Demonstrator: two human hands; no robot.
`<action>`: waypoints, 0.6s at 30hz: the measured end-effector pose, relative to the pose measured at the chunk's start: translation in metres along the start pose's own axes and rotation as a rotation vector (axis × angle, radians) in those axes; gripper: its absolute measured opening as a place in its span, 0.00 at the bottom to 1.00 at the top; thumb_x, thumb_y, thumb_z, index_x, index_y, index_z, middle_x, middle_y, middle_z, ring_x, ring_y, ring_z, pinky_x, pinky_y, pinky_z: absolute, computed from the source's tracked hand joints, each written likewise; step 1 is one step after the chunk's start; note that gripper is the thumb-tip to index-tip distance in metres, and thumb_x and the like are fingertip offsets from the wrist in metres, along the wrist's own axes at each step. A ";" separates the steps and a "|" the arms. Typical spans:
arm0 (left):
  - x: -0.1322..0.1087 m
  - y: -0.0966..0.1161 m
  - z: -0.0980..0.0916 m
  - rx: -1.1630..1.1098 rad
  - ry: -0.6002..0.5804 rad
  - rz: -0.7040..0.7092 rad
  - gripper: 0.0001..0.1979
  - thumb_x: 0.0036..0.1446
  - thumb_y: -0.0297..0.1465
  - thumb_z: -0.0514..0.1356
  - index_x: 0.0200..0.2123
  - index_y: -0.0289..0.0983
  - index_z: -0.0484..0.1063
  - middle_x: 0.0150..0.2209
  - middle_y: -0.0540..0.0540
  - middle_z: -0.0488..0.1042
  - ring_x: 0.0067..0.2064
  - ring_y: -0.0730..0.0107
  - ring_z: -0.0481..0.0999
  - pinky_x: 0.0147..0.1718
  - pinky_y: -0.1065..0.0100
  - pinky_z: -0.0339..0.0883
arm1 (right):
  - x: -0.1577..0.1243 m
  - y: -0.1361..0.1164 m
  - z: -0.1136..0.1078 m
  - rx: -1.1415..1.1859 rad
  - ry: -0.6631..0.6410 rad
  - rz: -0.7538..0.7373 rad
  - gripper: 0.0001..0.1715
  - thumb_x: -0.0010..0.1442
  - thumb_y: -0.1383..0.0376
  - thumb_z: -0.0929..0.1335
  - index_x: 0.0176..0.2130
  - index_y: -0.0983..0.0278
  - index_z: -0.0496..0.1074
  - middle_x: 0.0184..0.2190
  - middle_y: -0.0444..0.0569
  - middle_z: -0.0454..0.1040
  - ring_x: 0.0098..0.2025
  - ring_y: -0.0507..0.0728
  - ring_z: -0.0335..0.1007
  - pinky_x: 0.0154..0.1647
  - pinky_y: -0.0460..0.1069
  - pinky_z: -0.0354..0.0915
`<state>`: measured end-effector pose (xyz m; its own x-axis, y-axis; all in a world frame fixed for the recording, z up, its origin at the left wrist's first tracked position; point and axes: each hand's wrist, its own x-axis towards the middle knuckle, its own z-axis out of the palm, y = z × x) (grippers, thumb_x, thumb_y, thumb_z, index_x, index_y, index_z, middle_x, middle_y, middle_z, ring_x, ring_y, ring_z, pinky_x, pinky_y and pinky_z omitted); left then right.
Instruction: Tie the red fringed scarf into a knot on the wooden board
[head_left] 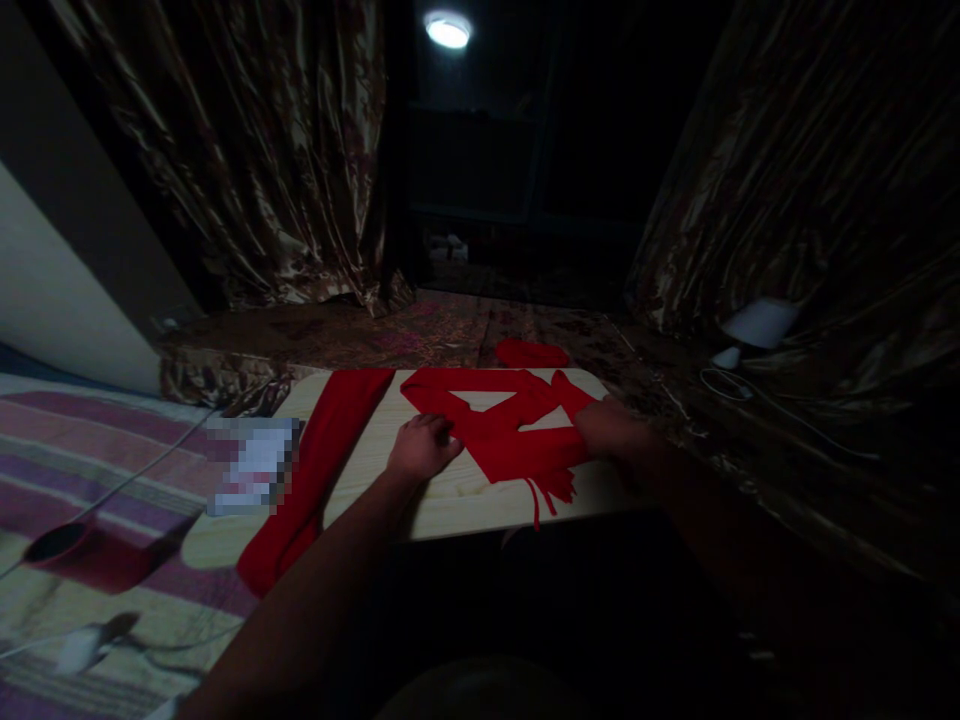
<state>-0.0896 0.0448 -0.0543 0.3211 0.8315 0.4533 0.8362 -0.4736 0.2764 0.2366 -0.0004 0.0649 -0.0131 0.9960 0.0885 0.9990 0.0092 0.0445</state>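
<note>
A red fringed scarf (499, 450) lies in angled, crossing folds on a small pale wooden table (367, 490), with bare wood showing between its strips. My left hand (424, 447) is at the scarf's left edge, fingers curled and thumb against the cloth, apparently pinching it. On the right side, my right hand (609, 430) is closed around a raised part of the scarf; its fingers are partly hidden in the dark. Loose fringe hangs toward the table's near edge. A separate long red cloth (322, 455) lies slantwise across the table's left part.
A blurred white packet (255, 465) sits at the table's left. Beside it, a red cylindrical container (97, 558) and a white plug (79, 648) with cables rest on striped bedding (112, 430). More red cloth (531, 353) lies beyond the table. A white lamp (761, 322) stands right.
</note>
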 end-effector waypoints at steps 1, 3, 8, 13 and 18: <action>0.000 0.000 0.000 0.005 0.000 0.003 0.23 0.57 0.47 0.60 0.49 0.40 0.79 0.52 0.40 0.78 0.53 0.51 0.76 0.53 0.55 0.69 | 0.000 0.005 -0.002 -0.031 -0.057 -0.011 0.10 0.41 0.74 0.75 0.20 0.64 0.73 0.26 0.58 0.78 0.37 0.65 0.77 0.50 0.57 0.65; 0.000 0.001 -0.001 0.015 0.001 0.011 0.23 0.58 0.47 0.60 0.49 0.39 0.79 0.52 0.40 0.78 0.53 0.51 0.76 0.53 0.55 0.69 | -0.002 0.012 -0.006 -0.113 -0.186 -0.045 0.04 0.46 0.69 0.75 0.26 0.65 0.76 0.31 0.61 0.79 0.39 0.66 0.77 0.47 0.57 0.66; -0.002 0.003 -0.002 0.040 0.000 0.016 0.22 0.59 0.47 0.58 0.49 0.40 0.78 0.52 0.40 0.78 0.52 0.51 0.75 0.52 0.55 0.69 | -0.013 0.012 -0.008 -0.186 -0.063 0.006 0.19 0.63 0.62 0.65 0.50 0.68 0.73 0.41 0.65 0.79 0.43 0.67 0.78 0.43 0.56 0.67; -0.002 0.007 -0.007 0.042 -0.015 0.016 0.19 0.62 0.44 0.56 0.48 0.40 0.77 0.47 0.41 0.79 0.50 0.52 0.75 0.50 0.55 0.68 | -0.016 0.007 0.003 -0.128 -0.021 0.074 0.20 0.66 0.66 0.60 0.54 0.70 0.70 0.42 0.66 0.79 0.44 0.67 0.78 0.46 0.57 0.68; -0.001 0.007 -0.008 0.037 -0.013 0.019 0.17 0.62 0.40 0.57 0.48 0.39 0.77 0.46 0.41 0.78 0.49 0.52 0.74 0.49 0.56 0.67 | -0.018 -0.009 0.018 0.121 -0.070 -0.261 0.34 0.58 0.62 0.68 0.63 0.67 0.67 0.62 0.60 0.69 0.63 0.64 0.65 0.63 0.55 0.59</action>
<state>-0.0876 0.0377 -0.0458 0.3425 0.8264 0.4470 0.8457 -0.4784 0.2364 0.2291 -0.0167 0.0453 -0.2716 0.9622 0.0208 0.9602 0.2723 -0.0623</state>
